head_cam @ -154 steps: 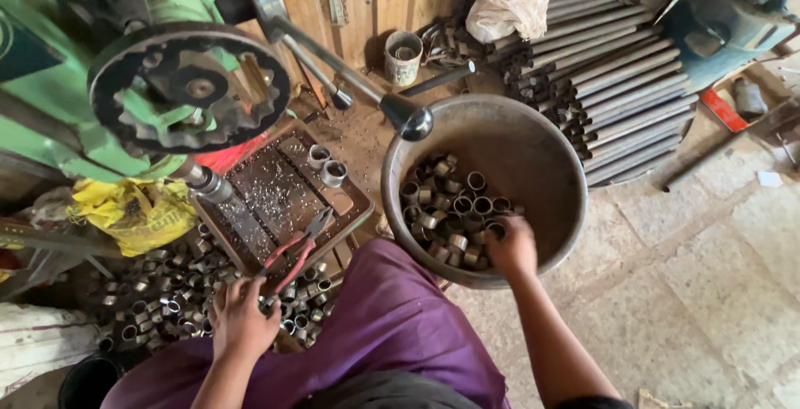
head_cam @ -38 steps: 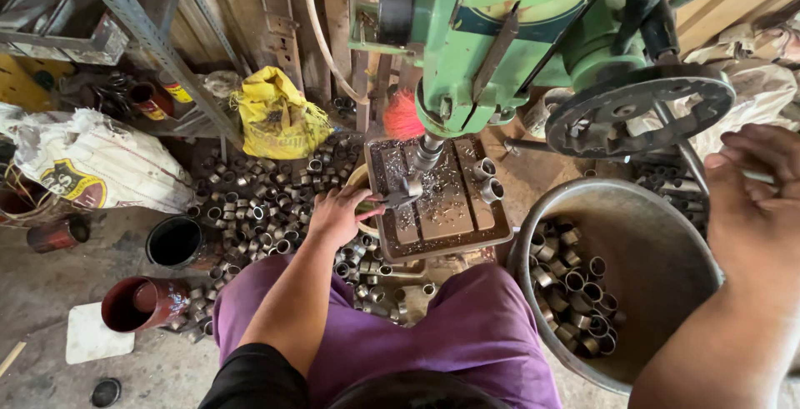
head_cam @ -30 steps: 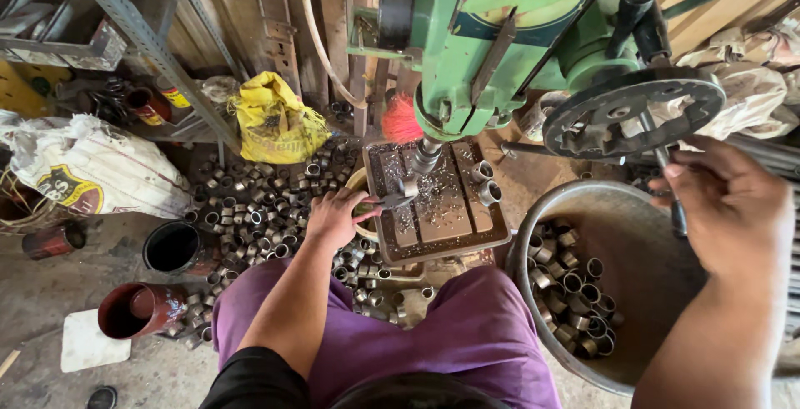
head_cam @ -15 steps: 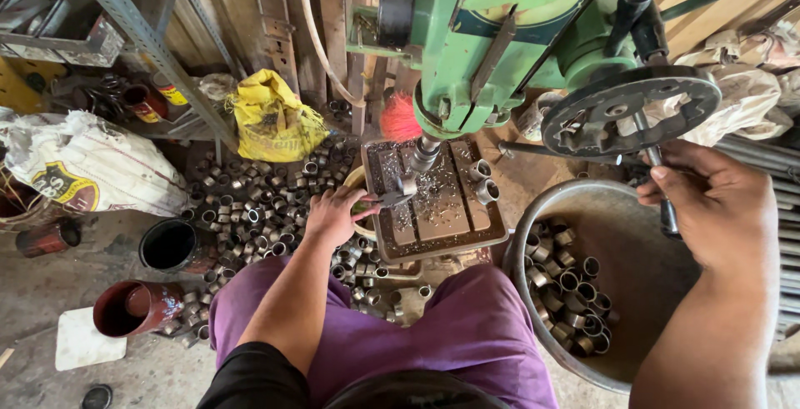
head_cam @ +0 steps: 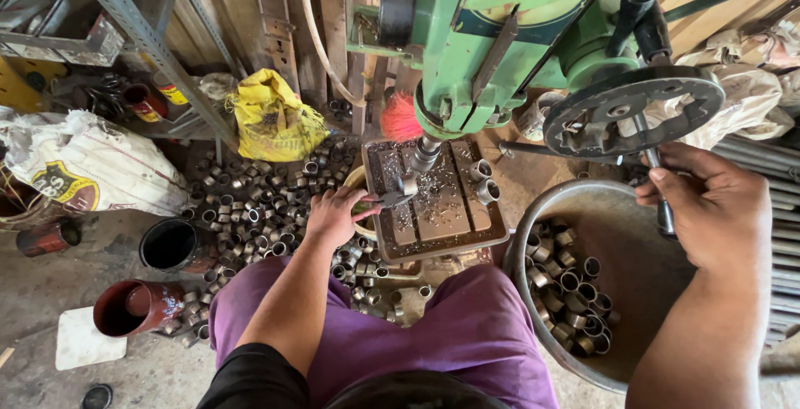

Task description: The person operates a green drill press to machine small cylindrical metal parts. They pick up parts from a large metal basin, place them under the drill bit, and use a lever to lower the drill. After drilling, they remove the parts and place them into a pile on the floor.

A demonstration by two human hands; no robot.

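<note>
On the drill table (head_cam: 442, 209), my left hand (head_cam: 333, 213) pinches pliers (head_cam: 385, 201) gripping a metal ring (head_cam: 408, 185) under the spindle; my right hand (head_cam: 708, 205) closes around the feed handle (head_cam: 664, 209).

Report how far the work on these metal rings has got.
Done, apparently: a heap of rings lies on the floor. In hand: the left hand holds pliers gripping one ring under the drill spindle, while the right hand grips the feed handle. Left: many rings in the metal tub.

Left hand (head_cam: 332, 216) reaching forward, grip closed (fingers curled), right hand (head_cam: 710, 207) raised, fist clenched
</note>
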